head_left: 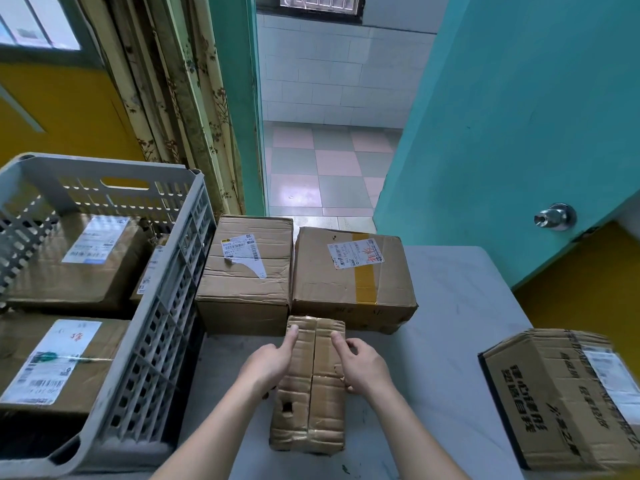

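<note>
Grey tabletop (457,306): left hand (268,367) and right hand (360,367) grip a taped carton (311,417), thumbs on top

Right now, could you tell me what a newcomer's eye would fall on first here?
The left hand and right hand grip a small taped box at the near middle of the table. A grey crate holding labelled parcels fills the left, and an open teal door rises at the right.

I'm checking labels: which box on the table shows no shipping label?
The narrow taped box at the front, gripped by the left hand and right hand. The torn-label box, the yellow-taped box and the printed box each show a white label.
</note>
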The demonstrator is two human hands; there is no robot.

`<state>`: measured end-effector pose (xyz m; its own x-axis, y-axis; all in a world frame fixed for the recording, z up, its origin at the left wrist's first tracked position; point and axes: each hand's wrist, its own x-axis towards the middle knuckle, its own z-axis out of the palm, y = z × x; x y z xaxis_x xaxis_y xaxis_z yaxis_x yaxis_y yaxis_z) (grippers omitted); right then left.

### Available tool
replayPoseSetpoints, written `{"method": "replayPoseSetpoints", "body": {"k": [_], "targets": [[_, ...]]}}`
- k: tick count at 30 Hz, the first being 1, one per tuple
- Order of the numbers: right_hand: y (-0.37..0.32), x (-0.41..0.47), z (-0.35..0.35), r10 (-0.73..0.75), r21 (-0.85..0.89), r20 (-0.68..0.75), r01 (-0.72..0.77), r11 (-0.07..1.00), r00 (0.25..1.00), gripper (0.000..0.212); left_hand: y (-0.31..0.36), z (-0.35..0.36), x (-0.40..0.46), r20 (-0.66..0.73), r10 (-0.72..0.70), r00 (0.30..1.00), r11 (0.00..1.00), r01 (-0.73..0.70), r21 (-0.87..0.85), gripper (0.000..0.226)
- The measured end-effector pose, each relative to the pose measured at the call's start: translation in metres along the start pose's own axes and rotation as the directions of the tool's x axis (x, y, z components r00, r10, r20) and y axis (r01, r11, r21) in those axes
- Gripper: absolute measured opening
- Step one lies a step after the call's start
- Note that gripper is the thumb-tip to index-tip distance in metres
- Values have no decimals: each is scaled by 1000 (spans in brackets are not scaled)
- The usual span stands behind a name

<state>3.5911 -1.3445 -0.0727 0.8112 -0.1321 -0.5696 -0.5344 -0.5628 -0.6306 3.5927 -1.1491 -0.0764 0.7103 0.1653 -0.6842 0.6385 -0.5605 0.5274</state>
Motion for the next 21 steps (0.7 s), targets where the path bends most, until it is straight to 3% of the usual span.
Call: {"method": "replayPoseSetpoints", "body": {"k": [3,6,12,21], "targets": [[-10,8,-4,64,-99,66,-57,993,996,83,13,0,3,-21,-11,1000,986,15,166,100],[-17,14,-5,103,-226,74,-84,971,992,83,17,0,10,-13,-53,999,977,55,206,97],[-12,25,-2,176,-219,93,-152,964,980,85,8,3,19,41,-67,997,997,65,44,86],[-11,31,-1,158,-200,92,-137,970,983,86,15,16,26,64,81,995,995,-77,-64,68]]}}
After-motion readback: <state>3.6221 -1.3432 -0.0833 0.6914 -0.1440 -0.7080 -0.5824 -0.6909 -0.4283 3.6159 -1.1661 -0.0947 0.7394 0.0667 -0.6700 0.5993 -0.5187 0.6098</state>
